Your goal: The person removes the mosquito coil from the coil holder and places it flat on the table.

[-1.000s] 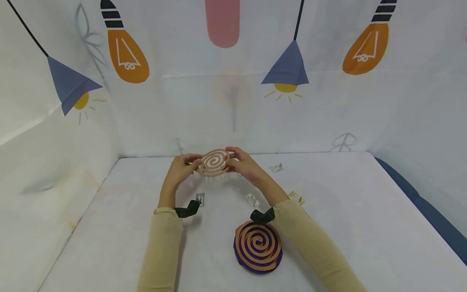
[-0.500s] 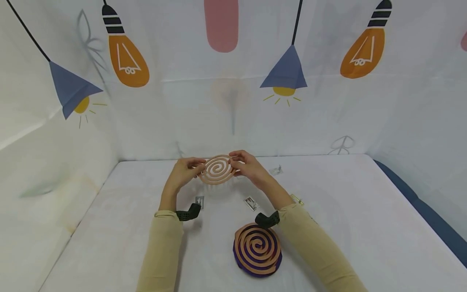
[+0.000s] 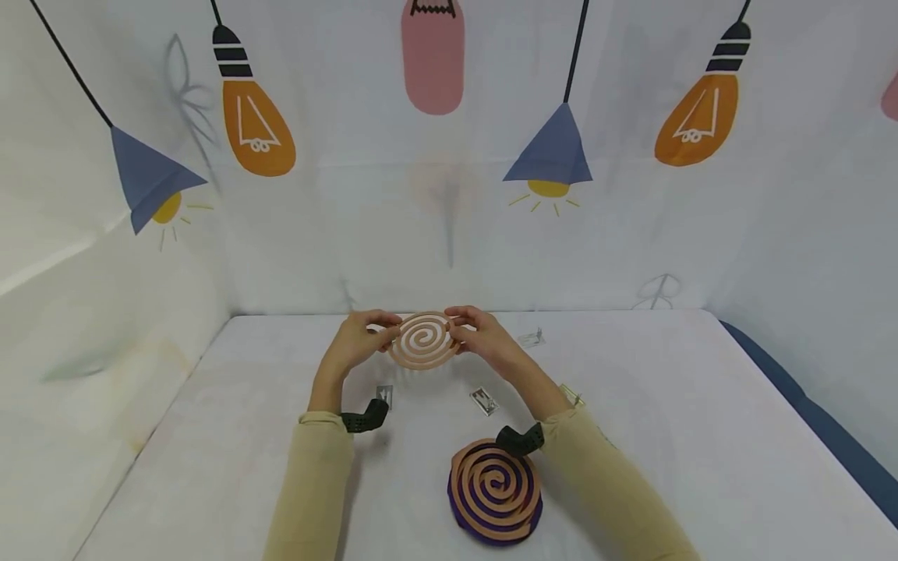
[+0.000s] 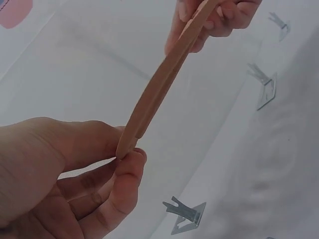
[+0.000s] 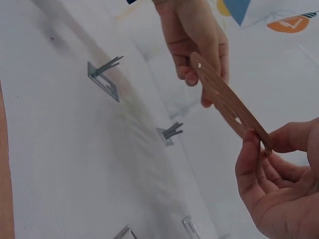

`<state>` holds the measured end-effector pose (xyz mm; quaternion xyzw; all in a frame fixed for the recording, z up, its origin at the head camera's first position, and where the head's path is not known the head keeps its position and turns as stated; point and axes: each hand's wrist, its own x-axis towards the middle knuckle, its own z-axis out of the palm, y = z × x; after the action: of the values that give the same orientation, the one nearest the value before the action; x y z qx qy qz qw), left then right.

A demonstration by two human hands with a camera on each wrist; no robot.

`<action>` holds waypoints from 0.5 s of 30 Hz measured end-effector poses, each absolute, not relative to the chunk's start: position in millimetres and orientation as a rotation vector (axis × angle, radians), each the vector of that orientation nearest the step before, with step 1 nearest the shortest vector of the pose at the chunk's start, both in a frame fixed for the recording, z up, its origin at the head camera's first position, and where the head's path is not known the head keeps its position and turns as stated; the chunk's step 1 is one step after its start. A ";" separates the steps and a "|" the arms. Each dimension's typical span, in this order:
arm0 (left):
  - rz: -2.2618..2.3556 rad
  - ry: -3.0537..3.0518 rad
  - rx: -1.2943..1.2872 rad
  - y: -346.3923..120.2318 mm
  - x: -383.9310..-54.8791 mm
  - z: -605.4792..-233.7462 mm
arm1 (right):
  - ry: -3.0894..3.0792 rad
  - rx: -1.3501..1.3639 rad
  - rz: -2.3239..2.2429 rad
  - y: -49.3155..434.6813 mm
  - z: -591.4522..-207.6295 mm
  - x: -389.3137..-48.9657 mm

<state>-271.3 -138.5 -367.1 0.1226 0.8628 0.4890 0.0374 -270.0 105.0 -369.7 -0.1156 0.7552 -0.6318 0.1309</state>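
A light brown mosquito coil [image 4: 152,92] is held up above the white table, its spiral face tilted toward the head camera. My left hand [image 3: 356,343] pinches its left edge between thumb and fingers. On the opposite edge, my right hand [image 3: 484,336] pinches the rim in the same way. Both wrist views catch the coil nearly edge-on. Below the hands, small metal coil stands with raised prongs lie on the table: one silver stand [image 3: 384,395] by the left wrist, another silver stand [image 3: 483,401] in the middle.
A pile of brown and dark purple coils [image 3: 495,499] lies near the front, partly under the right wrist strap. Farther back is a silver stand [image 3: 531,339]; a gold stand [image 3: 571,395] sits beside the right forearm. White cloth [image 3: 449,234] printed with lamps rises behind the table [image 3: 210,467].
The coil and both hands shift slightly right and lower in the head view, while the whole scene also slides downward. Both hands keep their pinch on the coil.
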 end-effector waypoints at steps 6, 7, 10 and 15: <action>1.492 2.617 0.368 -137.1 -268.6 -369.5 | 2.194 -0.312 -1.875 104.9 -376.0 -265.8; 1.490 2.614 0.369 -137.0 -268.8 -369.4 | 2.199 -0.315 -1.877 104.9 -375.9 -265.1; 1.486 2.606 0.359 -136.6 -269.2 -368.7 | 2.208 -0.324 -1.888 105.2 -375.6 -263.5; 1.425 2.613 0.404 -136.5 -268.9 -366.7 | 2.214 -0.339 -1.874 107.1 -376.1 -262.0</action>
<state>-268.9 -136.5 -366.7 0.1342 0.8679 0.4734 0.0689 -262.0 107.1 -376.1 -0.1153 0.7535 -0.6378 0.1103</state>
